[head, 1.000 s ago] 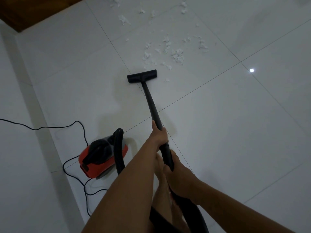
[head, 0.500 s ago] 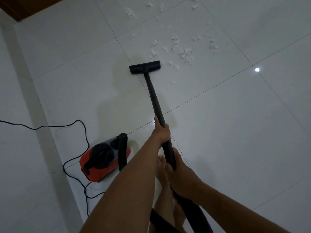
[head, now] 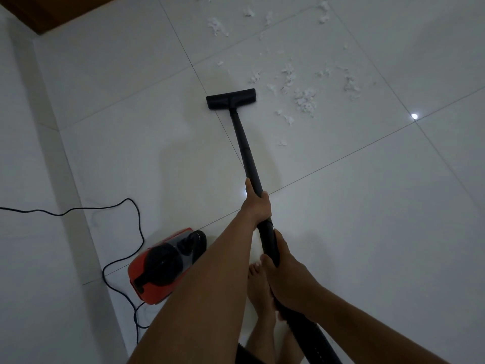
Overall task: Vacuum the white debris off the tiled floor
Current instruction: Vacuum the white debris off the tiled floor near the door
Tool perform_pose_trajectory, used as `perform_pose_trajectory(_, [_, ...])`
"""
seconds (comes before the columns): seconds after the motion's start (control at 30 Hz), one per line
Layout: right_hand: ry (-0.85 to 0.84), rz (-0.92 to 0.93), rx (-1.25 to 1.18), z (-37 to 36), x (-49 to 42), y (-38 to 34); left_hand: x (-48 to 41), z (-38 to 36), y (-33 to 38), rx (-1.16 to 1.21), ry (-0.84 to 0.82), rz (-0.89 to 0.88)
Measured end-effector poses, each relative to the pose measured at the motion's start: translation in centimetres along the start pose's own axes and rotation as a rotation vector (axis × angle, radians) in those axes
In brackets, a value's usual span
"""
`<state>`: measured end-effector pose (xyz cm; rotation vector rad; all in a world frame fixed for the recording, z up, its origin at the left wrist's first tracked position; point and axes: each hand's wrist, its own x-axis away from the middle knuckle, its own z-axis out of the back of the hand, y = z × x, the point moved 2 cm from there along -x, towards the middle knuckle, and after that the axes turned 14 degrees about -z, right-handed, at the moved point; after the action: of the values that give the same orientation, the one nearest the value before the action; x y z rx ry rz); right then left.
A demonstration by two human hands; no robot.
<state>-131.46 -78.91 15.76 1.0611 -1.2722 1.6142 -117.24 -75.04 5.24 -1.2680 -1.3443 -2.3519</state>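
- The room is dim, with a glossy white tiled floor (head: 367, 211) and a strip of brown wood (head: 39, 11) in the far left corner.
- My left hand (head: 256, 204) has its fingers (head: 265, 198) curled round the black tube (head: 245, 143). My right hand (head: 286, 277) is wrapped round it nearer to me, where the hose (head: 315, 342) begins.
- The nozzle (head: 231, 99) sits flat on the floor, just left of the white debris (head: 304, 99). The debris lies scattered ahead and to the right.
- The red vacuum cleaner (head: 162, 266) stands near my left side, and its cord (head: 126, 206) loops across the tiles beside it. My bare feet (head: 258, 285) are under my hands.
- I think a fast sideways sweep could push the light scraps away instead of sucking them in.
- Reaching for the farthest bits could pull the hose taut and drag or tip the cleaner.
- Stepping left, I might catch a foot in the cord.
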Motion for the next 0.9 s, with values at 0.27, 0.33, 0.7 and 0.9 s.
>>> perform_pose_trajectory(0.27, [-0.008, -0.001, 0.092, 2.7, 0.1, -1.1, -0.4, -0.5, 2.2, 0.022, 0.011, 0.013])
perform_pose_trajectory(0.33, [-0.021, -0.021, 0.101, 3.3, 0.3, -0.9, -0.1, -0.9, 2.6, 0.037, 0.015, 0.022])
perform_pose_trajectory(0.7, [-0.070, 0.014, 0.137, 7.0, 5.0, 4.9, 6.0, -7.1, 2.9, 0.143, 0.053, 0.055])
perform_pose_trajectory(0.9, [-0.064, 0.056, 0.191, 9.6, 7.0, 6.3, 8.0, -9.5, 4.1, 0.163, 0.052, 0.075])
